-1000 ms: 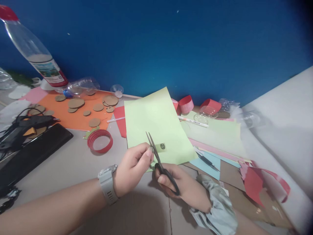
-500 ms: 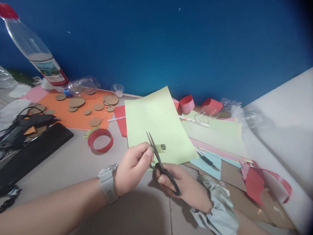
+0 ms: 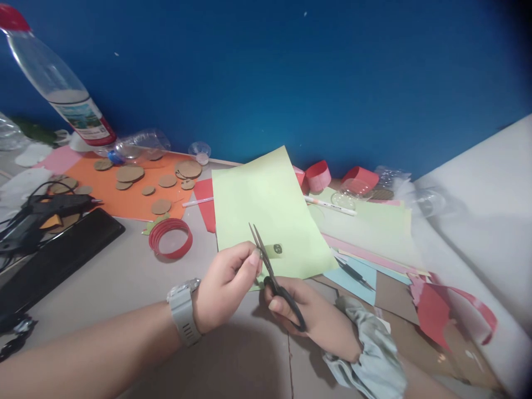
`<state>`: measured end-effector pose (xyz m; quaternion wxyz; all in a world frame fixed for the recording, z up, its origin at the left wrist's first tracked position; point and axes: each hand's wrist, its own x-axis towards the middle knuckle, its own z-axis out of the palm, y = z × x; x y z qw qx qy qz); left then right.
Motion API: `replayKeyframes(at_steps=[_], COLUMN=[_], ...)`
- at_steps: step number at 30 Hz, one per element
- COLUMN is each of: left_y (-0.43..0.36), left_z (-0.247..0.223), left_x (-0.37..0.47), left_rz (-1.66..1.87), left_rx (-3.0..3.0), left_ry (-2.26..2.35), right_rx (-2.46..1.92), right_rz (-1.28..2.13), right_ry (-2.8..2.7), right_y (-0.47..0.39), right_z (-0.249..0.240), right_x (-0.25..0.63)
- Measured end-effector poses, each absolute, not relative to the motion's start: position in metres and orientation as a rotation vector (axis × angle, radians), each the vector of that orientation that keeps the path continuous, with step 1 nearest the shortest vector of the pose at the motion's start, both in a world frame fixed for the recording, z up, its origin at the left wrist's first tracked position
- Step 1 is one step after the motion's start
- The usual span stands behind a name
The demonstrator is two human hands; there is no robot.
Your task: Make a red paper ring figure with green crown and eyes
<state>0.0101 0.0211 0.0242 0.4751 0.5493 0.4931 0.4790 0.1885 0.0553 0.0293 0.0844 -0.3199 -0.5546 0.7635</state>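
1. One tall bottle (image 3: pixel 77 108) with a red cap stands far left of the pale green sheet (image 3: pixel 257 199), beyond a black glue gun (image 3: pixel 52 206) and a flat black object (image 3: pixel 62 257) on the desk (image 3: pixel 124 277).
2. Several cardboard discs (image 3: pixel 130 174) lie on orange paper (image 3: pixel 124 202), left of the green sheet; a red ring (image 3: pixel 170 239) sits nearer to it.
3. The left hand (image 3: pixel 226 285), wearing a grey watch (image 3: pixel 184 312), is over the sheet's near left part, its fingers pinched together; what lies between them is too small to tell.
4. The small marked piece (image 3: pixel 277 249), with a dark round mark, shows against the sheet's lower part, beside the scissors.
5. The scissors (image 3: pixel 268 263), blades slightly apart, point away over the sheet's lower part, close by the left fingertips.
6. The right hand (image 3: pixel 307 307) is at the sheet's near edge, its fingers clamped on the scissors' black handles.
7. A white marker (image 3: pixel 332 206), blue paper (image 3: pixel 366 288) and red scraps (image 3: pixel 432 313) lie right of the sheet.
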Motion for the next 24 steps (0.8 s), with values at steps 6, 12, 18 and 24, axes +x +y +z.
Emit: replayKeyframes(at_steps=[6, 12, 18, 24], left_y=[0.0212, 0.0219, 0.0220, 0.0219], left_z=[0.0237, 0.0251, 0.0252, 0.0248], left_x=[0.0101, 0.0105, 0.0106, 0.0105], left_rz=[1.155, 1.150, 1.148, 1.151], left_rx=[1.328, 1.316, 1.320, 1.320], left_ry=[1.202, 1.211, 1.211, 1.212], right_rx=[-0.917, -0.915, -0.913, -0.930], right_rz=[2.270, 2.253, 2.247, 2.249], right_ry=[-1.659, -1.693, -1.708, -1.703], right_y=[0.0542, 0.0546, 0.0551, 0.0548], right_z=[0.0241, 0.0237, 0.0251, 0.0257], right_x=[0.1907, 0.1912, 0.1911, 0.1905])
